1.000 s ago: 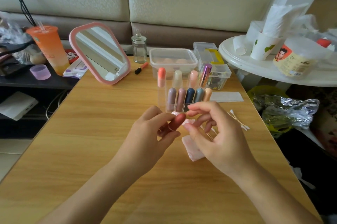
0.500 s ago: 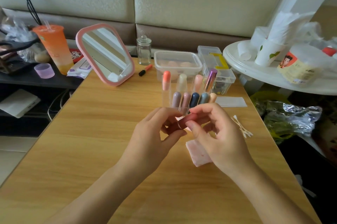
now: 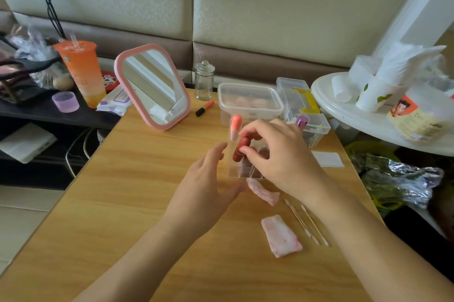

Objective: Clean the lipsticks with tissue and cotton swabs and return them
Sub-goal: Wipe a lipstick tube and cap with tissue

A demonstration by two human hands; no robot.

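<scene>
Head view. The right hand (image 3: 277, 154) pinches a red-brown capsule-shaped lipstick (image 3: 241, 150) between thumb and fingertips. It is held near upright over the left part of the clear acrylic compartment rack (image 3: 239, 174) at mid-bench. Whether its lower end is already inside a cell cannot be told. The left hand (image 3: 208, 188) is open with fingers straight, just beside the rack's left wall; contact not certain.

Step in hand, as judged: returning a cleaned lipstick to its slot. To do it well:
- Keep the capsule vertical.
- Centre it over the cell and lower it straight.
- Release only once the base seats.
- Steady the rack with the left hand, since light acrylic will likely slide on the smooth wood-grain bench (image 3: 122, 203).

Materials:
- The lipstick is glossy with rounded ends, probably slippery.
- The rack walls are thin and transparent, so their edges are hard to read.
- A coral-capped lipstick (image 3: 235, 127) with a translucent body stands at the rack's far left.
- A crumpled pink-stained tissue (image 3: 264, 193) lies soft and limp, just near of the rack.
- A folded pink-stained tissue pad (image 3: 281, 236) lies nearer, to the right.
- Thin cotton swabs (image 3: 307, 223) lie beside the pad.
</scene>
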